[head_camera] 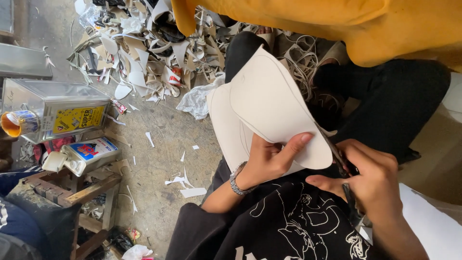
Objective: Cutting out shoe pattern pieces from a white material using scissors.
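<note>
My left hand (pixel 269 156) pinches the near edge of a curved cream sheet (pixel 274 101), thumb on top. The sheet arches up and away from me, with a second cream layer (pixel 226 120) under it. My right hand (pixel 370 180) grips dark scissors (pixel 339 161), whose blades meet the sheet's right edge. A metal bracelet circles my left wrist. My black printed shirt fills the bottom of the view.
A person in a yellow top (pixel 337 19) and black trousers (pixel 394 101) sits right across from me. A heap of offcuts (pixel 139 48) covers the concrete floor behind. At left stand a metal can (pixel 57 113), a smaller tin (pixel 89 154) and a wooden stool (pixel 82 192).
</note>
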